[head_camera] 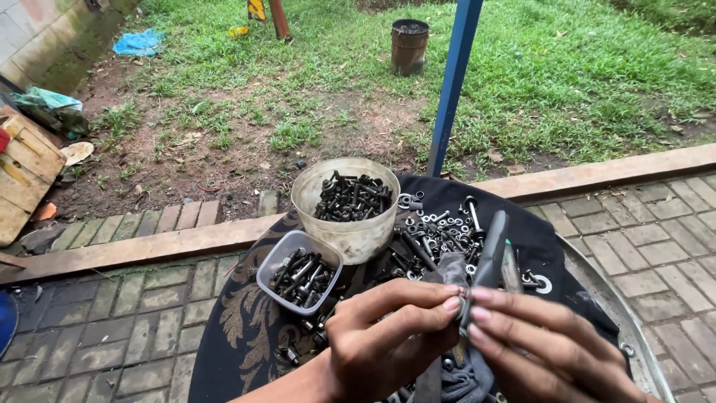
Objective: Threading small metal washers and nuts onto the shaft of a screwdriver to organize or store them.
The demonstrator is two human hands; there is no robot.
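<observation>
The left hand (388,336) is curling its fingers narrowly around a dark grey greasy rag (451,272), the fingertips pressing it against a long dark metal bolt (488,257) that is standing nearly upright between the two hands. The right hand (541,347) is pinching the lower part of that same bolt with its fingertips drawn close together, meeting the left fingertips at the shaft. Just beside the bolt, to its right, a thin tool with a green handle (511,265) is sticking up; whether the right hand is gripping it I cannot tell. Both hands are hovering over a round metal tray (626,328) draped with a black cloth patterned in gold (239,313), on which a loose heap of dark bolts, nuts and washers (436,231) is lying. Beyond the hands, a large translucent round plastic tub (350,235) is holding black bolts, and touching it at lower left, a small clear rectangular plastic box (270,277) is holding more. Behind the tray a blue metal post (453,82) is rising from the grass.
</observation>
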